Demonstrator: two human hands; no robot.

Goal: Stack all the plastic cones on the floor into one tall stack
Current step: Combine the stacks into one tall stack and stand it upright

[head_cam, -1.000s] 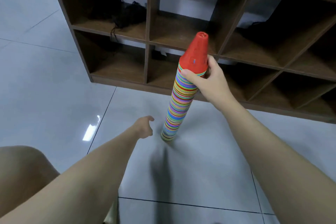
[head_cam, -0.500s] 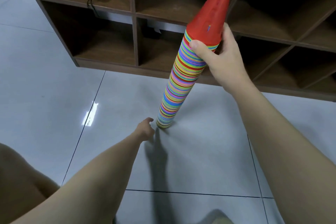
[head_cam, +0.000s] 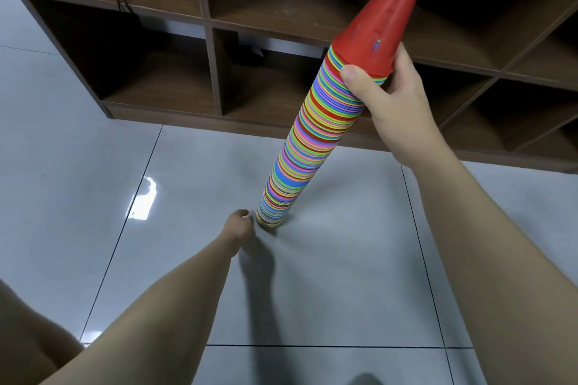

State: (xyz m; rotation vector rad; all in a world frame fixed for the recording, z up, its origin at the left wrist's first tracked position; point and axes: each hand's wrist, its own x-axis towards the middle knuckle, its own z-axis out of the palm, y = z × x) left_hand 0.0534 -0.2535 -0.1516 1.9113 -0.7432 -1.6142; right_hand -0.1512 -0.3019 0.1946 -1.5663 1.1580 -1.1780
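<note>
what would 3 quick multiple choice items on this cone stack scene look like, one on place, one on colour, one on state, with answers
1. Where does the right hand grip the cone stack?
A. near its top
B. at its base
C. at its middle

2. What colour is the top cone?
A. blue
B. red
C. green

3. How does the stack stand?
A. lying flat
B. lifted clear of the floor
C. tilted, base on the floor

Answers: 1 A, thumb and fingers wrap just under the top cone. 2 B, its whole visible wall is red. 3 C, the top leans toward the shelf while the base meets the tile beside the left hand.

tall multicoloured cone stack (head_cam: 316, 141), red-topped, tilted, base on floor
</note>
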